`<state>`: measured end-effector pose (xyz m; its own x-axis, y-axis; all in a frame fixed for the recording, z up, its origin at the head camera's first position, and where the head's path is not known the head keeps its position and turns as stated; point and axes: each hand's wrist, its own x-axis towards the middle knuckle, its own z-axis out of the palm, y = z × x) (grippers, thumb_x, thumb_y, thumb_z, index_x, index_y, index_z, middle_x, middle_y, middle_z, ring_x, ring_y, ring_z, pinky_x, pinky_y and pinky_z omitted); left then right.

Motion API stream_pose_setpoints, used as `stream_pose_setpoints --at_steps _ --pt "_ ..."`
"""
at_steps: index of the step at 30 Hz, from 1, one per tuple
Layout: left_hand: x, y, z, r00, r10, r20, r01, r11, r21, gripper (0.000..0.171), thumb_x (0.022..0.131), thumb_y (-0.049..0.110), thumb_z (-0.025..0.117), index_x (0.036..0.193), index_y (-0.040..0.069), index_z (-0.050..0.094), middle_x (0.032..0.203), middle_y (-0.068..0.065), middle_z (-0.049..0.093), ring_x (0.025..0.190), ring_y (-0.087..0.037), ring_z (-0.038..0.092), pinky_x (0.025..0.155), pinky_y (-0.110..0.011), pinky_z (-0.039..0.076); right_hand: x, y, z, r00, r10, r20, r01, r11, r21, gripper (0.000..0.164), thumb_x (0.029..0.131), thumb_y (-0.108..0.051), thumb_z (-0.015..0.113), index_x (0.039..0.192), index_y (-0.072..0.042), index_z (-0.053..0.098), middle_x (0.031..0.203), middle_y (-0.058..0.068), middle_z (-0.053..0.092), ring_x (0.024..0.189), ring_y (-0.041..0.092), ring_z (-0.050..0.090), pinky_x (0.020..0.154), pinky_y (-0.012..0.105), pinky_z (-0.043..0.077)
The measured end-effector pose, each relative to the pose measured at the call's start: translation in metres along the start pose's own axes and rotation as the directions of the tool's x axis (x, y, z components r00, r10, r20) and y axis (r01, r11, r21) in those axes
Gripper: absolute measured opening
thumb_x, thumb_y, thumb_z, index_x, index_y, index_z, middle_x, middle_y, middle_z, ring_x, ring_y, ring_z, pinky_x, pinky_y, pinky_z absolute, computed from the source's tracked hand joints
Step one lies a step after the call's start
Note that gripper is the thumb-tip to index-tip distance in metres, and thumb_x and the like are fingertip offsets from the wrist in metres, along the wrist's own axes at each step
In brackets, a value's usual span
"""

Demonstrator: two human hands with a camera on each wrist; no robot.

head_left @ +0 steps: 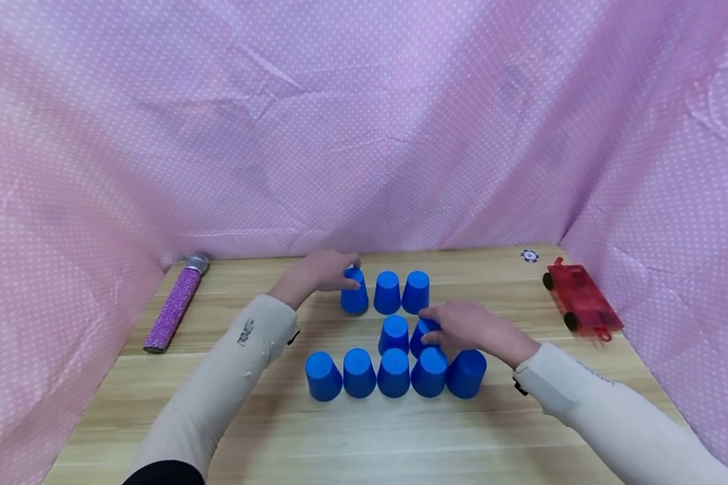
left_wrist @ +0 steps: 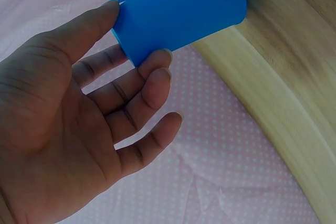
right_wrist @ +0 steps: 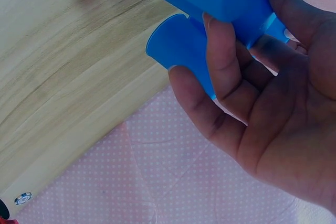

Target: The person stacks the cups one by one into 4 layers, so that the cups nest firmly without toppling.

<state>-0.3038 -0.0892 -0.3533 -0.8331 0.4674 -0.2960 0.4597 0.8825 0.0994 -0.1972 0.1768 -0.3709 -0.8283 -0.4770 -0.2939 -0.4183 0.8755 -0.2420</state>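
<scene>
Blue cups stand upside down in three rows on the wooden table. In the head view my left hand (head_left: 323,272) pinches the leftmost cup of the back row (head_left: 355,303) near its top, thumb on the near side. The left wrist view shows that blue cup (left_wrist: 184,17) between thumb and fingertips. My right hand (head_left: 466,327) grips the right cup of the middle row (head_left: 417,339), partly hidden by the fingers. Beside it stands the other middle cup (head_left: 394,335). The front row holds several cups, including a centre one (head_left: 393,377).
A purple glittery microphone (head_left: 174,306) lies on the left of the table (head_left: 267,438). At the right lies a red translucent toy car (head_left: 584,300) with black wheels, and behind it a poker chip (head_left: 529,256). Pink dotted cloth (head_left: 364,135) hangs around the table.
</scene>
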Motion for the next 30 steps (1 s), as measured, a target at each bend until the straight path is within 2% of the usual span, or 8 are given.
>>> stream_pose_setpoints --at_steps 13,20,30 --pt "0.0004 0.0049 0.0054 0.999 0.006 0.032 -0.006 1.000 -0.014 0.048 0.097 0.044 0.065 0.137 0.020 0.054 0.129 -0.006 0.066 0.116 -0.025 0.063 0.101 -0.045 0.052 0.0001 -0.0012 0.0001 1.000 0.015 0.003 -0.015 1.000 0.005 0.056 0.097 -0.036 0.066 0.142 -0.006 0.055 0.129 0.016 0.068 0.118 0.036 0.066 0.096 0.055 0.054" --pt "-0.0001 0.0082 0.0056 1.000 -0.005 0.017 0.005 1.000 -0.024 0.050 0.097 0.046 0.064 0.139 0.020 0.054 0.131 -0.006 0.065 0.119 -0.026 0.062 0.102 -0.047 0.051 0.0007 -0.0011 0.0009 1.000 0.022 0.007 -0.022 1.000 -0.005 0.056 0.097 -0.037 0.066 0.143 -0.007 0.054 0.129 0.015 0.068 0.118 0.036 0.066 0.096 0.055 0.054" --pt "0.0025 0.0080 0.0062 1.000 0.001 0.005 0.000 1.000 -0.016 0.048 0.097 0.044 0.064 0.138 0.020 0.055 0.129 -0.006 0.066 0.115 -0.026 0.063 0.099 -0.045 0.053 -0.0001 -0.0012 0.0007 1.000 0.018 0.006 -0.018 1.000 -0.013 0.056 0.096 -0.037 0.066 0.142 -0.006 0.055 0.127 0.016 0.069 0.117 0.036 0.066 0.095 0.055 0.054"
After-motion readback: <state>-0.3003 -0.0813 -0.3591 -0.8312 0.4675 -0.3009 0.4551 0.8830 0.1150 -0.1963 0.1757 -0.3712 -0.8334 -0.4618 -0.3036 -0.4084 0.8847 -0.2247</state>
